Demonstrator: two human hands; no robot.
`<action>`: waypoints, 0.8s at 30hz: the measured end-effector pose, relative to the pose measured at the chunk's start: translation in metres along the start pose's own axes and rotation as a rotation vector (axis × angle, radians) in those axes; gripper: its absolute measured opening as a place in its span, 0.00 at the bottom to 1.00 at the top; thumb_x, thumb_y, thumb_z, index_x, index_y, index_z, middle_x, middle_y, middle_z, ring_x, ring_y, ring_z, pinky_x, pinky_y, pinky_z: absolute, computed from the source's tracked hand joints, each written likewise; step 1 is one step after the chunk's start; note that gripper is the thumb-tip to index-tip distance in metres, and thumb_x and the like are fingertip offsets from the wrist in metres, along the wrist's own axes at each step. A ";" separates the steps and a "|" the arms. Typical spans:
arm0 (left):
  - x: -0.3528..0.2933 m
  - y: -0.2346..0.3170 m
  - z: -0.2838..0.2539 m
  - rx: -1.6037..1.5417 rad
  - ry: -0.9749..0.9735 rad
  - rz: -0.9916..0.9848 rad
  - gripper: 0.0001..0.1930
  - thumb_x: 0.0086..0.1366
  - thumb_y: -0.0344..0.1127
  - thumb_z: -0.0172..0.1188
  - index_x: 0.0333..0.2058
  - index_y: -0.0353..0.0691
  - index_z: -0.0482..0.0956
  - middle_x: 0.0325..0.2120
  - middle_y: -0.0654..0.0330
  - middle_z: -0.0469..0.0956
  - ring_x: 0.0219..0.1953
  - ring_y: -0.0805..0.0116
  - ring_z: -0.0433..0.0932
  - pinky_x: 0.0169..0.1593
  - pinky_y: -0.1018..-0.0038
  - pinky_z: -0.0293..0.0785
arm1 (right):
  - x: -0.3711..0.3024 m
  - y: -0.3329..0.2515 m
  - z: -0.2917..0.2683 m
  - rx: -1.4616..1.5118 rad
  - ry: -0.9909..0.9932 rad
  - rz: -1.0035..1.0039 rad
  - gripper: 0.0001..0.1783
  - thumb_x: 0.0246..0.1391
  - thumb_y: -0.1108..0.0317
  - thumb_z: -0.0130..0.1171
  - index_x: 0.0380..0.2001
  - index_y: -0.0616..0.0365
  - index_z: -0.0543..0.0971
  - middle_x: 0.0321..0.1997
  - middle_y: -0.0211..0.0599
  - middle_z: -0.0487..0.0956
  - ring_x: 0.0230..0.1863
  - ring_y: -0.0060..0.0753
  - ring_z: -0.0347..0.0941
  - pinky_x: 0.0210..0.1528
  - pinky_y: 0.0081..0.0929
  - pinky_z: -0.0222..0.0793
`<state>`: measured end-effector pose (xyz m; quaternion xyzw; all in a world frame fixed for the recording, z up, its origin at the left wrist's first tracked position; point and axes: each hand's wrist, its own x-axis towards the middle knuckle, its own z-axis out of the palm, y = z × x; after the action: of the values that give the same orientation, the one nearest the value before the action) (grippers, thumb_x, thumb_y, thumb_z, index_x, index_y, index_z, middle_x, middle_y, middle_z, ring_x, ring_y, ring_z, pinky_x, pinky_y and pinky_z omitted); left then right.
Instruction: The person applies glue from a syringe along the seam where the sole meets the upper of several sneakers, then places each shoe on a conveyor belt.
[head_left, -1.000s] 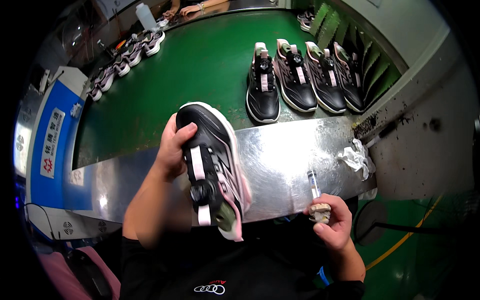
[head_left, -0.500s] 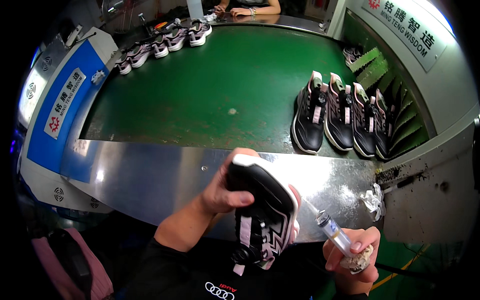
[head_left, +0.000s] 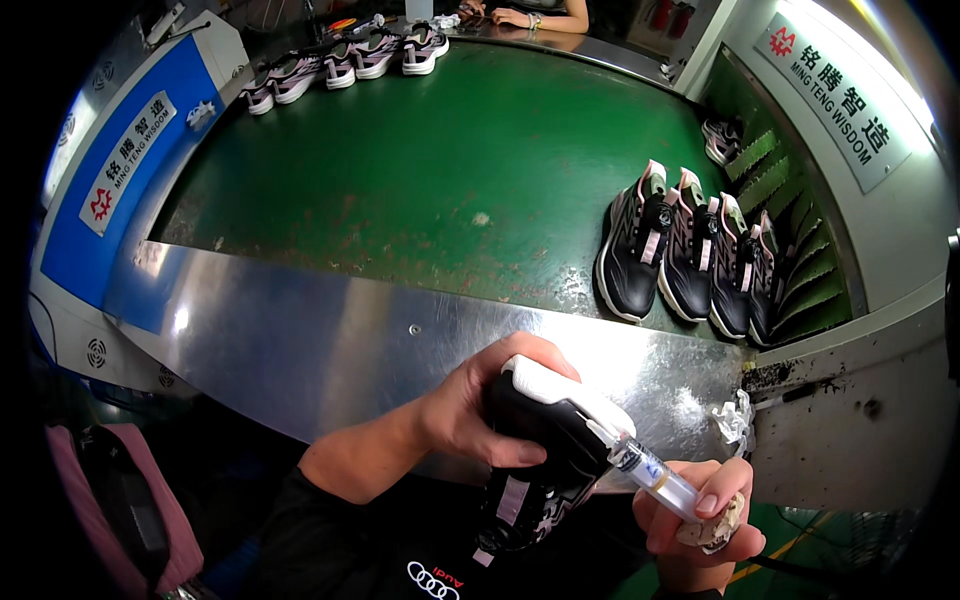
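My left hand (head_left: 480, 412) grips a black sneaker (head_left: 530, 425) with a white sole and pink trim. It is tilted, toe up, in front of my body. My right hand (head_left: 700, 500) is closed around a clear syringe (head_left: 655, 476), with a dirty, crumpled wad (head_left: 718, 530) in the same grip at its rear. The syringe's tip is at the edge where the white sole meets the black upper; whether it touches is too small to tell. My left fingers beyond the sole are partly hidden.
A metal ledge (head_left: 300, 330) borders the green belt (head_left: 400, 170). Several sneakers (head_left: 632, 255) stand at the right beside green flaps (head_left: 765, 160); more sneakers (head_left: 375, 55) line the far left. Crumpled white paper (head_left: 735, 420) lies at the ledge's right end. Another person's hand (head_left: 512, 18) rests at the far edge.
The syringe's tip has come up to the sneaker's sole edge, where before it was slightly apart. The sneaker has turned and sits a little lower and to the right. The view has shifted.
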<state>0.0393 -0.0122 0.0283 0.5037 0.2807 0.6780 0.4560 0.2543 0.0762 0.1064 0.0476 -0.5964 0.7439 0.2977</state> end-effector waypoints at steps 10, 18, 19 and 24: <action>-0.002 0.003 0.006 -0.060 0.012 -0.003 0.32 0.43 0.26 0.69 0.49 0.38 0.66 0.41 0.55 0.72 0.46 0.65 0.71 0.49 0.68 0.68 | -0.002 0.001 -0.005 0.061 0.002 0.035 0.25 0.55 0.43 0.50 0.37 0.57 0.68 0.16 0.44 0.75 0.12 0.29 0.61 0.15 0.24 0.56; -0.001 0.000 0.000 0.046 0.046 0.037 0.33 0.42 0.30 0.69 0.48 0.37 0.64 0.41 0.45 0.74 0.46 0.55 0.75 0.48 0.62 0.72 | -0.003 -0.001 -0.006 0.002 0.021 0.023 0.25 0.55 0.43 0.52 0.36 0.56 0.69 0.17 0.43 0.75 0.13 0.29 0.62 0.16 0.25 0.56; 0.000 0.000 0.001 0.036 0.057 0.033 0.33 0.42 0.30 0.69 0.48 0.37 0.63 0.42 0.45 0.74 0.46 0.55 0.75 0.48 0.63 0.72 | -0.010 -0.002 -0.008 0.079 0.055 0.049 0.25 0.52 0.45 0.57 0.37 0.59 0.71 0.21 0.46 0.77 0.18 0.33 0.67 0.22 0.28 0.61; 0.001 -0.003 0.000 -0.040 0.108 -0.006 0.34 0.42 0.31 0.69 0.49 0.37 0.61 0.41 0.45 0.73 0.45 0.57 0.75 0.48 0.64 0.72 | -0.023 0.000 -0.013 0.121 0.121 0.100 0.28 0.50 0.45 0.60 0.38 0.61 0.75 0.23 0.45 0.78 0.25 0.36 0.73 0.30 0.32 0.66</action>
<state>0.0406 -0.0102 0.0266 0.4561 0.2926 0.7085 0.4521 0.2770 0.0789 0.0930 -0.0092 -0.5327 0.7941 0.2924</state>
